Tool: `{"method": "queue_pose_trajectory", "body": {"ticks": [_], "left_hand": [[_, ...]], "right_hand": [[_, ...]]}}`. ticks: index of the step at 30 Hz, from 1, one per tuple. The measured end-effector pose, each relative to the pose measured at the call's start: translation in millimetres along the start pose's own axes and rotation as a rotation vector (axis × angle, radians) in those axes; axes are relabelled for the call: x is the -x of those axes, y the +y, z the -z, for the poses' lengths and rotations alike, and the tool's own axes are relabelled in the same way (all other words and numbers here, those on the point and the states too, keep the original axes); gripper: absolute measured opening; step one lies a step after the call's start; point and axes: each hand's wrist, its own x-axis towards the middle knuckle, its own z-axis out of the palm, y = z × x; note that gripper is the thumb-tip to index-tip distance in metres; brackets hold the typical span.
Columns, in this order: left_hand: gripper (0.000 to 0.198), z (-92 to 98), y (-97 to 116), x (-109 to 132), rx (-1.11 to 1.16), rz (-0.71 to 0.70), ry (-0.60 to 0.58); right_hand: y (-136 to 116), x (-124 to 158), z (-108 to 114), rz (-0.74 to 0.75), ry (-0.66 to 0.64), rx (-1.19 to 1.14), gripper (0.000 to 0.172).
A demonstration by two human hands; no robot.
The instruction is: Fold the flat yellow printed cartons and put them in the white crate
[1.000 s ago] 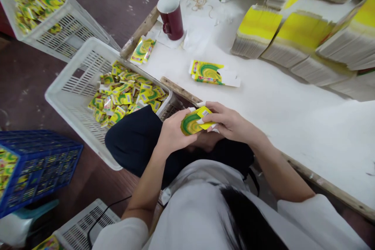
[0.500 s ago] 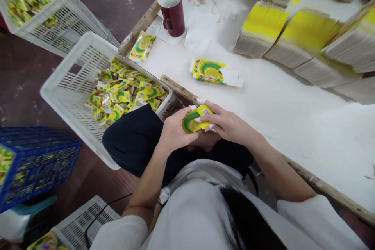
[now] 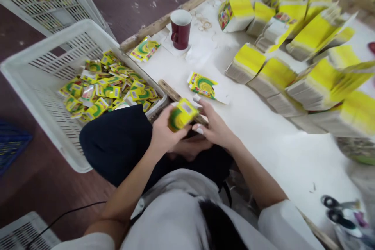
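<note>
My left hand point(image 3: 164, 131) is closed round a small yellow-and-green carton point(image 3: 184, 112), held above my lap by the table edge. The carton is slightly blurred, and its barcode end faces up. Just right of it, my right hand point(image 3: 216, 125) is open, thumb and forefinger apart, with no carton between them. On the white table ahead lies a flattened yellow carton point(image 3: 202, 86) with a white flap. Another yellow packet point(image 3: 145, 49) lies near the table's left edge.
At my left stands a white crate point(image 3: 43, 97) of filled cartons, with another crate point(image 3: 55, 4) behind it. A maroon mug point(image 3: 181, 33) stands on the table. Stacks of flat cartons point(image 3: 249, 60) fill the right side; scissors point(image 3: 336, 211) lie at the lower right.
My right hand has come off the carton and its fingers have opened. The left hand still holds the carton. The view has shifted, showing more of the table's right side.
</note>
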Motion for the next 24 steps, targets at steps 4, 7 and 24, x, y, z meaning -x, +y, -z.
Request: {"method": "queue_pose_trajectory", "body": {"ticks": [4, 7, 24], "left_hand": [[0.08, 2.4, -37.2, -13.9, 0.233, 0.199, 0.552], [0.086, 2.5, -51.2, -15.0, 0.21, 0.286, 0.629], [0.076, -41.2, 16.4, -8.8, 0.883, 0.163, 0.117]], "right_hand": [[45.3, -30.7, 27.1, -0.255, 0.272, 0.271, 0.028], [74.8, -44.1, 32.6, -0.375, 0.332, 0.466, 0.018], [-24.3, -13.6, -5.6, -0.234, 0.048, -0.062, 0.021]]}}
